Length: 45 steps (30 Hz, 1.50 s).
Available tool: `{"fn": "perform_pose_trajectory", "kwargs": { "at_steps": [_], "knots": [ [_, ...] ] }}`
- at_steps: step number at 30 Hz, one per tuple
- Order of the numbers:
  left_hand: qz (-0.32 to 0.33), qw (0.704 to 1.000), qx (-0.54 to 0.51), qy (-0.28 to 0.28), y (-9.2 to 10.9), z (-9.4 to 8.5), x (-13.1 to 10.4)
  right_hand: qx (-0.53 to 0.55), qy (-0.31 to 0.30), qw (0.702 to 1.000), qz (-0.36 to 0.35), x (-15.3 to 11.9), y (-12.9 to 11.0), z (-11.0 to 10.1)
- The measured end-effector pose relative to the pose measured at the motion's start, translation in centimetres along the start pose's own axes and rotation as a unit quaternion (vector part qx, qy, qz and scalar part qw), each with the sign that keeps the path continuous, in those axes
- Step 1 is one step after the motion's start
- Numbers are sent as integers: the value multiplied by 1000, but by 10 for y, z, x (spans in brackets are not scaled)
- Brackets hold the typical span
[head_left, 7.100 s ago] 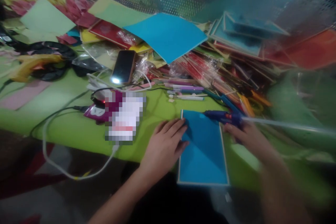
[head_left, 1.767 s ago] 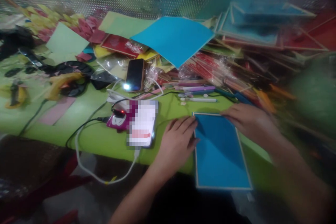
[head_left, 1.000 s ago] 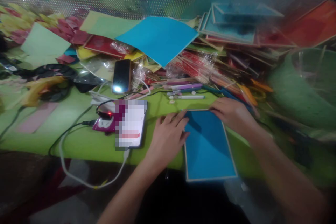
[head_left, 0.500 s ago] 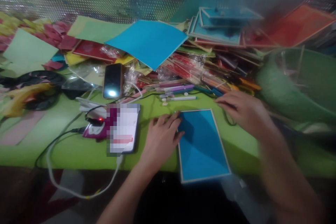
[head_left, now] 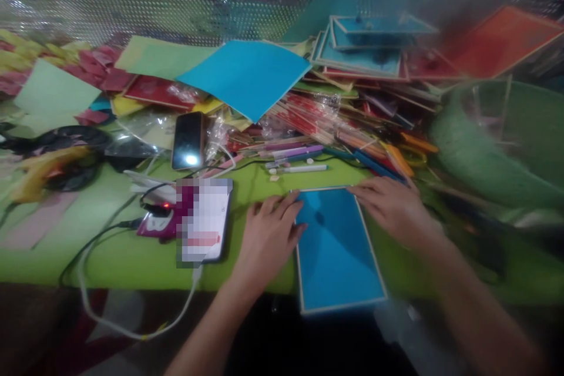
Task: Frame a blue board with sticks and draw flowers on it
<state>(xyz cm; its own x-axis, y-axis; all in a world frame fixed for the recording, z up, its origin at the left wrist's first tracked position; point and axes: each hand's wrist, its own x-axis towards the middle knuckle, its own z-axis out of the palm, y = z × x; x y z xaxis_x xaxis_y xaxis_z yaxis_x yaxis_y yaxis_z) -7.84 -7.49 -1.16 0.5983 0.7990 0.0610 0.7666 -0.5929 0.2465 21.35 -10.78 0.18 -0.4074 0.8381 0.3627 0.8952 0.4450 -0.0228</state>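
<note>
A blue rectangular sheet with a pale narrow border [head_left: 335,252] lies before me, its near end reaching past the table's front edge. My left hand [head_left: 271,235] rests at its upper left, fingers apart and fingertips on the border and corner, thumb on the left edge. At the upper right corner is my right hand [head_left: 392,211], its fingers drawn together with the tips touching the border. Whatever may be between those fingers is too small and blurred to make out. A capped white pen [head_left: 304,168] and small pale bits lie beyond the sheet.
Left of my left hand a phone [head_left: 209,223] lies beside a purple device [head_left: 154,224] with cables. Another phone [head_left: 188,141], its light on, lies behind. Coloured paper, a blue sheet [head_left: 247,76] and bordered blue panels [head_left: 359,59] pile up at the back. A green basin [head_left: 506,141] stands right.
My right hand has moved left and slightly toward me, from beside the sheet onto its upper right corner. My left hand stays at the upper left.
</note>
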Motion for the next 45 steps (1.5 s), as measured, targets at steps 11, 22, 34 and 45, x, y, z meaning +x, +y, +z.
{"fn": "perform_pose_trajectory", "kwargs": {
  "at_steps": [11,22,34,45],
  "knots": [
    [-3,1000,-1,-4,-1,0,0,-8,-21,1000,2,-2,3,5],
    [-2,1000,-4,-8,0,-1,2,44,-58,995,62,-5,4,9],
    [-9,1000,-11,-7,1,-2,3,52,-90,991,87,-4,1,6],
    [-62,995,-41,65,-5,2,-3,50,-17,997,56,-6,7,12]
  ]
}}
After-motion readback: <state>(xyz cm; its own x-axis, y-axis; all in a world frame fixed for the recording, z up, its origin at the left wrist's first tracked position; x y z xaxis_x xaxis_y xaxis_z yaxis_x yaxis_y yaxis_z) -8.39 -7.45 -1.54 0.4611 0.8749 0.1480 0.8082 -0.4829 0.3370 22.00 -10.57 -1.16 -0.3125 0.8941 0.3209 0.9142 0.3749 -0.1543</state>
